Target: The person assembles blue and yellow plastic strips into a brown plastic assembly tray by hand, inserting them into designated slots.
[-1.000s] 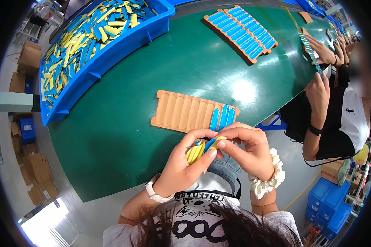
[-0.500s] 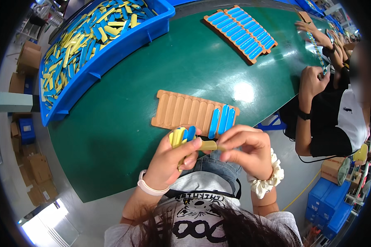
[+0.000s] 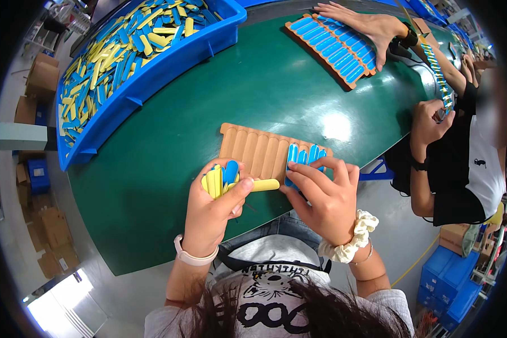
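The orange grooved tray (image 3: 259, 151) at the table's near edge has a few blue strips (image 3: 303, 158) at its right end; most grooves are empty. The left hand (image 3: 213, 211) grips a bundle of strips (image 3: 218, 177); the right hand (image 3: 324, 197) pinches a yellow strip (image 3: 265, 185).

The table (image 3: 152, 169) has a smooth green top with a soft sheen, glaring white just beyond the tray (image 3: 259, 151). The tray looks like matt tan plastic, moulded in ribs. The strips (image 3: 219, 179) in the left hand (image 3: 211, 211), beside the tray, look like smooth plastic, yellow and blue, faintly glossy. The right hand (image 3: 324, 200) wears a white crinkled cloth scrunchie (image 3: 352, 242). The bin (image 3: 152, 79) beyond the tray is glossy blue plastic. Left of the table, the boxes (image 3: 39, 84) are matt brown cardboard.
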Motion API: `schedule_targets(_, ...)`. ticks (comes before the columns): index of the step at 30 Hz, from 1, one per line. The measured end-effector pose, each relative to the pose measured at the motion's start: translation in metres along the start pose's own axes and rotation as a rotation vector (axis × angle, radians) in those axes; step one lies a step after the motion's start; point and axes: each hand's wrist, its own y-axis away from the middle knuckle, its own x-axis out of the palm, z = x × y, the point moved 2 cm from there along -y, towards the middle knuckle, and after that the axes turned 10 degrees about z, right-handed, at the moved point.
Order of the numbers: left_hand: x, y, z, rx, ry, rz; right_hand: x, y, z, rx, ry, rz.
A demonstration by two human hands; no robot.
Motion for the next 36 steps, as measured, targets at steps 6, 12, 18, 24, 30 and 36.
schedule_targets(6, 0.003, -0.001, 0.001, -0.033, 0.022, 0.019, -0.007, 0.000, -0.002, 0.030, 0.045, 0.068)
schedule_targets(12, 0.001, 0.000, 0.002, 0.010, -0.023, 0.013, -0.005, 0.008, -0.012, 0.101, 0.110, 0.029)
schedule_targets(18, 0.007, -0.001, 0.004, 0.041, -0.064, 0.001, -0.019, -0.004, -0.007, 0.061, -0.498, 0.060)
schedule_targets(24, 0.009, -0.001, 0.005, 0.058, 0.101, 0.010, 0.000, -0.007, 0.000, 0.189, -1.023, -0.039)
schedule_targets(30, -0.003, -0.005, 0.002, 0.051, 0.260, 0.004, -0.003, -0.014, 0.004, -0.069, -0.098, -0.193)
schedule_targets(36, -0.002, -0.002, 0.000, 0.037, 0.265, -0.008, 0.005, -0.006, 0.014, -0.015, 0.084, -0.001)
